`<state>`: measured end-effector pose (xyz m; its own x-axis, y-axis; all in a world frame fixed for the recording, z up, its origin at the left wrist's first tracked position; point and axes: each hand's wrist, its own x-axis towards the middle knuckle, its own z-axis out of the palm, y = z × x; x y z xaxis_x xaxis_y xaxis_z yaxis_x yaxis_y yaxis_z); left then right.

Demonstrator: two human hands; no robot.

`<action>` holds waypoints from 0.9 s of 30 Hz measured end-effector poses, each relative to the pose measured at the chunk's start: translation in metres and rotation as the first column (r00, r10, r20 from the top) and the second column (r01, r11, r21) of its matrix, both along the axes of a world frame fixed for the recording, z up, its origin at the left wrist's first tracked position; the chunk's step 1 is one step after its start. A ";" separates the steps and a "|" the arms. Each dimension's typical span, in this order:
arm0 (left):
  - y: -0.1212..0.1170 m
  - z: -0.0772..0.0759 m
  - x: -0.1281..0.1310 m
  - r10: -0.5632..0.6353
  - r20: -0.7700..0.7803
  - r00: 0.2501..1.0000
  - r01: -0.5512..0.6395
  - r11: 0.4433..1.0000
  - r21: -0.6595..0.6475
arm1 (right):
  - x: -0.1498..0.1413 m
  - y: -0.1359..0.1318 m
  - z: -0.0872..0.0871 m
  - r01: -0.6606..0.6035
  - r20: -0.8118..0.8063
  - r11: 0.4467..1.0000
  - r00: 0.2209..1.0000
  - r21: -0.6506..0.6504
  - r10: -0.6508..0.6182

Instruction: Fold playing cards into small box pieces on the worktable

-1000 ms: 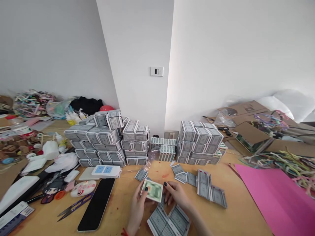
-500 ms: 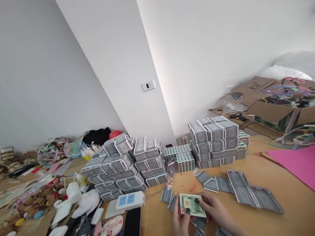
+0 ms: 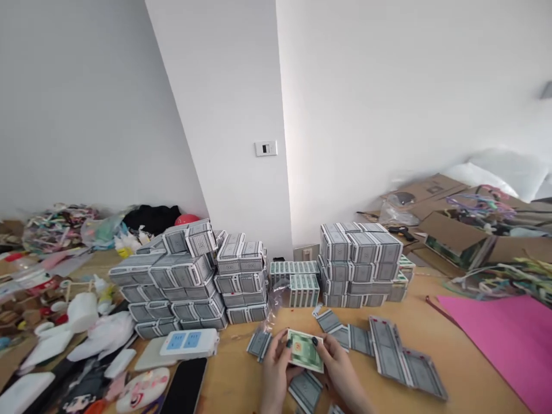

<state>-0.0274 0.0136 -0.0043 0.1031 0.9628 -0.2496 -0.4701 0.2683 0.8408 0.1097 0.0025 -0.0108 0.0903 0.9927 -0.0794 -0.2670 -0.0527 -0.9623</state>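
A green-printed card (image 3: 306,351) with a pale border is held face up between both hands over the table. My left hand (image 3: 276,365) grips its left side, dark-nailed thumb on top. On the right side, my right hand (image 3: 338,362) pinches it, thumb on the face; its lower fingers are partly hidden. Whether it is one card or a thin stack I cannot tell. Below the hands lie grey patterned cards (image 3: 305,390), partly covered. More grey cards (image 3: 259,344) lie to the left, and joined, folded grey cards (image 3: 390,353) lie to the right.
Stacks of grey card blocks stand at left (image 3: 172,282) and right (image 3: 362,264), with green-edged blocks (image 3: 304,290) between. Left are a power strip (image 3: 190,343), a phone (image 3: 185,386) and clutter. A pink sheet (image 3: 491,339) and a cardboard box (image 3: 457,236) occupy the right.
My right hand has come from beside the green card to grip its right side. The view swung and tilted, then partly swung back. My left hand keeps its hold.
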 end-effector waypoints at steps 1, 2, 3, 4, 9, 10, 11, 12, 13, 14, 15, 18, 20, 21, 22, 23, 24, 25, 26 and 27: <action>0.001 0.002 0.001 0.004 -0.004 1.000 -0.003 1.000 0.012 | 0.000 0.001 -0.001 0.026 -0.013 1.000 1.000 0.008 -0.025; 0.001 0.003 0.002 -0.001 -0.009 1.000 0.001 1.000 0.016 | 0.001 0.001 -0.003 0.035 -0.030 0.999 0.999 0.024 -0.035; 0.000 0.004 0.003 0.014 -0.019 1.000 -0.014 1.000 0.014 | 0.002 0.001 -0.004 0.030 -0.044 0.999 0.999 0.031 -0.028; 0.000 0.005 0.003 0.007 -0.016 1.000 -0.007 1.000 0.020 | 0.003 0.001 -0.004 0.049 -0.044 0.998 0.998 0.033 -0.048; 0.000 0.009 0.001 -0.047 0.119 0.992 0.043 0.999 0.033 | 0.009 -0.003 0.003 -0.001 -0.029 1.000 1.000 0.013 0.001; 0.001 0.009 0.001 -0.038 0.145 0.989 0.033 0.999 0.037 | 0.009 -0.004 0.005 -0.015 -0.051 1.000 0.999 0.012 0.015; 0.001 0.009 0.000 -0.027 0.157 0.987 0.021 0.999 0.045 | 0.009 -0.004 0.006 -0.027 -0.076 1.000 0.997 0.015 0.028; 0.001 0.009 0.000 -0.016 0.160 0.987 0.008 0.999 0.051 | 0.008 -0.005 0.007 -0.027 -0.105 1.000 0.994 0.016 0.029; 0.001 0.008 0.000 0.009 0.158 0.987 -0.017 0.999 0.051 | 0.008 -0.006 0.006 -0.039 -0.129 0.999 0.991 0.018 0.041; 0.001 0.007 0.000 0.023 0.153 0.988 -0.031 0.998 0.050 | 0.008 -0.006 0.006 -0.049 -0.145 0.998 0.988 0.035 0.053; 0.000 0.005 0.000 0.022 0.144 0.989 -0.030 0.998 0.052 | 0.009 -0.006 0.005 -0.040 -0.160 0.997 0.986 0.059 0.049; 0.001 0.002 0.001 0.019 0.082 0.996 -0.024 0.998 0.060 | 0.011 -0.006 0.002 -0.058 -0.195 0.990 0.977 0.129 0.082; 0.001 0.002 0.002 0.048 0.022 0.999 -0.049 0.997 0.053 | 0.013 -0.006 0.002 -0.072 -0.190 0.989 0.977 0.131 0.096; 0.001 0.003 0.002 0.043 0.006 0.999 -0.043 0.997 0.056 | 0.014 -0.006 0.003 -0.064 -0.171 0.989 0.981 0.133 0.087; 0.000 0.004 0.002 0.052 0.000 0.999 -0.052 0.997 0.062 | 0.014 -0.006 0.004 -0.053 -0.156 0.989 0.985 0.136 0.074; 0.000 0.006 0.002 0.054 0.000 0.999 -0.054 0.996 0.072 | 0.015 -0.006 0.004 -0.047 -0.143 0.991 0.988 0.129 0.065; 0.000 0.008 0.003 0.054 -0.005 0.999 -0.054 0.996 0.077 | 0.015 -0.006 0.005 -0.040 -0.134 0.992 0.989 0.123 0.057; -0.001 0.010 0.003 0.042 -0.014 0.999 -0.041 0.996 0.085 | 0.016 -0.006 0.005 -0.039 -0.127 0.992 0.990 0.118 0.054; -0.001 0.012 0.003 0.029 -0.022 0.999 -0.027 0.994 0.102 | 0.016 -0.006 0.006 -0.043 -0.122 0.993 0.991 0.113 0.057; -0.002 0.014 0.003 0.029 -0.027 0.999 -0.026 0.992 0.120 | 0.017 -0.006 0.006 -0.045 -0.115 0.993 0.992 0.112 0.058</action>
<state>-0.0240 0.0117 0.0096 0.0707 0.9883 -0.1348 -0.4516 0.1522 0.8792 0.1268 -0.0032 -0.0050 0.0349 0.9991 0.0227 -0.3790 0.0342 -0.9248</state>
